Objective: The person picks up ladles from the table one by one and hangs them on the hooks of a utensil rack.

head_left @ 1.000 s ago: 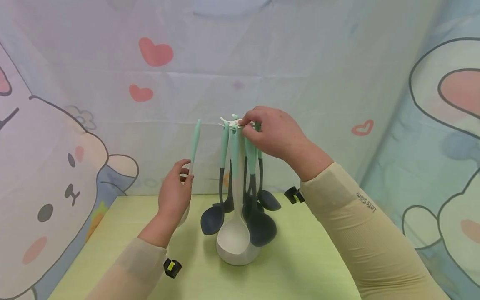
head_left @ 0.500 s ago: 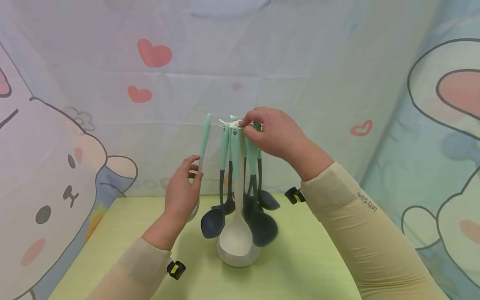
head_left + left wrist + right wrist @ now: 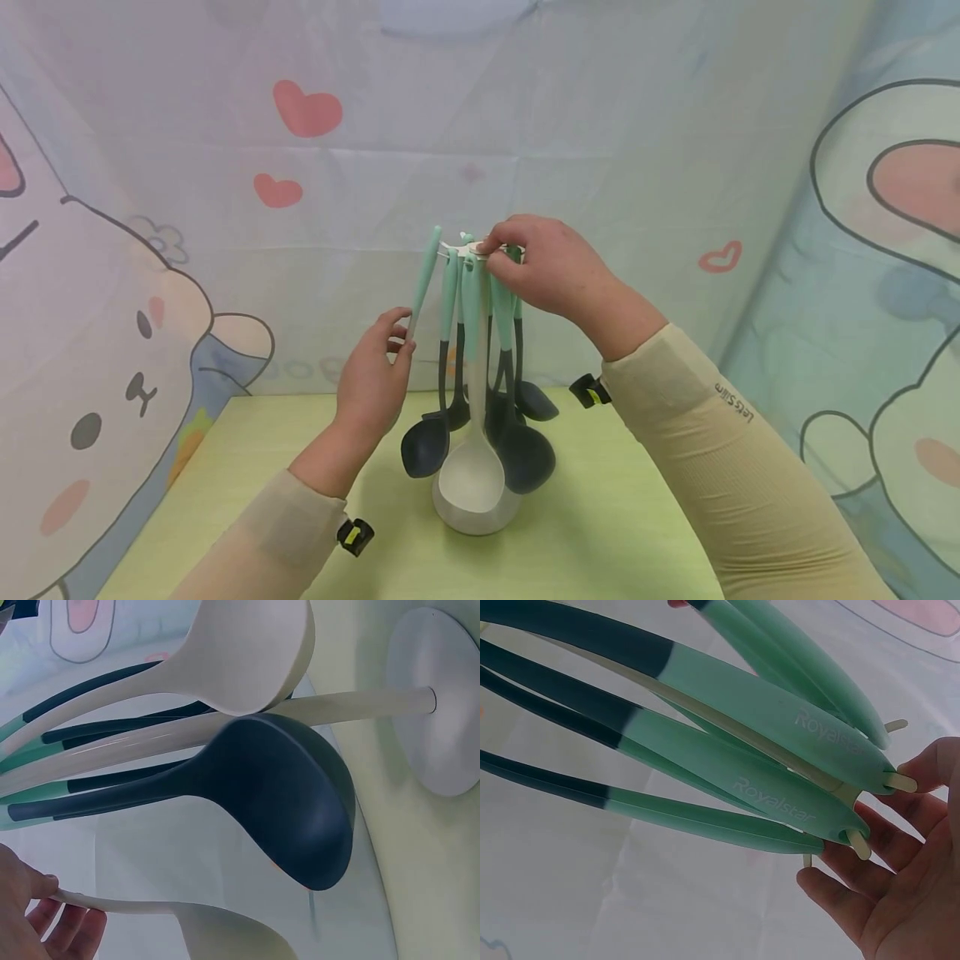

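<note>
My left hand [image 3: 372, 375] pinches the thin shaft of a cream spoon-like utensil [image 3: 426, 271] just below its mint-green handle. Its handle tip is beside the left hooks of the utensil stand [image 3: 487, 525]. In the left wrist view the broad cream head [image 3: 232, 934] hangs down, partly cut off by the frame edge. My right hand [image 3: 558, 267] grips the stand's hooked top, fingers round its hooks in the right wrist view. From those hooks hang a cream ladle [image 3: 471, 479], a dark ladle [image 3: 528, 458] and several other dark utensils with green handles.
The stand's round base rests on a pale green table [image 3: 615, 517]. A cloth backdrop [image 3: 600, 167] with hearts and cartoon rabbits hangs close behind and at both sides. Black wrist straps [image 3: 355, 537] show at the sleeves.
My left hand has moved right and slightly up with the cream utensil, whose handle now leans against the stand's left side in view. The right hand has stayed at the top.
</note>
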The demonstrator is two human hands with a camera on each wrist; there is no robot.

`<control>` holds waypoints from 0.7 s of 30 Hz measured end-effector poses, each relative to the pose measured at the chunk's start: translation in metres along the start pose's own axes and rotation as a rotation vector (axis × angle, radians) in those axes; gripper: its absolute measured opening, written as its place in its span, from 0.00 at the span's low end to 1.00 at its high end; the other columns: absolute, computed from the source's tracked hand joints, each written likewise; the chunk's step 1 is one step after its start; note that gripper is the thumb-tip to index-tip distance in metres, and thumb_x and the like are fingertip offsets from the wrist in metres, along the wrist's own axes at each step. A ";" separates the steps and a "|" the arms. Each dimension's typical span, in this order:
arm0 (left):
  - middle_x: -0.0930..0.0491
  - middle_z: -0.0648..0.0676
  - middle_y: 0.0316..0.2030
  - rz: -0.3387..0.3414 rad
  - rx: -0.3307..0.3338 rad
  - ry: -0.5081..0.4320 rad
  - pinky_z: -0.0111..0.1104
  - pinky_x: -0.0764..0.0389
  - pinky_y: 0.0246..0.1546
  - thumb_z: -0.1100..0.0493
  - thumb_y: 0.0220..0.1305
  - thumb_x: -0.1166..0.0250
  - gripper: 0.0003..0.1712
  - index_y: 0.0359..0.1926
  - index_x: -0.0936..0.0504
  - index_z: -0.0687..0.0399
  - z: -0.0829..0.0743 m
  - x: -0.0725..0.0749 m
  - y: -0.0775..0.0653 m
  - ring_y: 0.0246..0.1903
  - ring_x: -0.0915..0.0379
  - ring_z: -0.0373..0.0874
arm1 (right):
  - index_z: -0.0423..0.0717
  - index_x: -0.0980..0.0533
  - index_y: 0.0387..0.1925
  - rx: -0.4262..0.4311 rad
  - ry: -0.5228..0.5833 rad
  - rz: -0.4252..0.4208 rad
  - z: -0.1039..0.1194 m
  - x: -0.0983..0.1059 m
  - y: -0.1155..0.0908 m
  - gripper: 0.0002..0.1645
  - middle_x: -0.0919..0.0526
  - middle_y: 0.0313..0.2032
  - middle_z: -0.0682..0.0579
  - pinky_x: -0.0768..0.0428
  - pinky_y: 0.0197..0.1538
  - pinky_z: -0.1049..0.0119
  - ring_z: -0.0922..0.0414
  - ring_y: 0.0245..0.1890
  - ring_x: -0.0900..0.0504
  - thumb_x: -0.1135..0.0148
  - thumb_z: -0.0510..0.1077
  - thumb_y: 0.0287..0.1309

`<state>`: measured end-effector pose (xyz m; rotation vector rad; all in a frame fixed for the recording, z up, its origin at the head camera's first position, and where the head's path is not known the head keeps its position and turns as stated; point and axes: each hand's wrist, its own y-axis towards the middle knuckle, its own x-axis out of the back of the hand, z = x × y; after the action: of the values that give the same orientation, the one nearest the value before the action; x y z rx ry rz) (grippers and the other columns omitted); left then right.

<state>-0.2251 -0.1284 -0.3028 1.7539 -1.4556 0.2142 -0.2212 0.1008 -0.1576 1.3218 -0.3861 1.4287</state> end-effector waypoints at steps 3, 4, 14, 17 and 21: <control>0.20 0.50 0.50 0.001 -0.012 0.014 0.42 0.20 0.33 0.59 0.72 0.40 0.25 0.67 0.31 0.41 0.000 -0.001 0.000 0.48 0.21 0.46 | 0.53 0.18 0.50 -0.008 0.005 0.001 0.000 0.000 0.000 0.18 0.20 0.54 0.55 0.25 0.55 0.54 0.54 0.52 0.25 0.51 0.48 0.67; 0.20 0.50 0.50 -0.001 -0.016 0.017 0.42 0.20 0.33 0.60 0.71 0.39 0.25 0.67 0.31 0.42 0.001 -0.002 0.000 0.47 0.21 0.46 | 0.53 0.18 0.50 -0.008 0.007 0.000 0.001 0.000 -0.001 0.18 0.20 0.54 0.55 0.25 0.55 0.54 0.54 0.52 0.25 0.51 0.48 0.67; 0.20 0.52 0.50 -0.015 -0.037 0.037 0.44 0.20 0.33 0.62 0.71 0.40 0.24 0.66 0.29 0.43 0.000 -0.003 -0.003 0.47 0.20 0.46 | 0.53 0.18 0.51 -0.002 0.010 -0.006 0.001 0.001 -0.002 0.19 0.20 0.55 0.55 0.25 0.55 0.54 0.54 0.53 0.25 0.52 0.49 0.68; 0.20 0.52 0.50 -0.008 -0.047 0.027 0.44 0.19 0.37 0.62 0.71 0.40 0.24 0.65 0.29 0.44 0.001 -0.005 -0.002 0.47 0.20 0.46 | 0.53 0.18 0.51 0.003 0.012 -0.006 0.001 0.001 -0.002 0.19 0.20 0.55 0.55 0.25 0.56 0.54 0.54 0.54 0.25 0.52 0.49 0.68; 0.20 0.53 0.51 0.021 -0.064 -0.017 0.43 0.18 0.44 0.63 0.71 0.40 0.24 0.66 0.30 0.46 0.005 -0.008 0.000 0.48 0.20 0.47 | 0.53 0.18 0.52 0.007 0.012 -0.006 0.001 0.001 -0.002 0.19 0.21 0.55 0.55 0.25 0.57 0.54 0.54 0.55 0.25 0.52 0.49 0.69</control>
<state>-0.2296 -0.1260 -0.3101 1.6938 -1.4781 0.1622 -0.2184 0.1008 -0.1575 1.3184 -0.3695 1.4335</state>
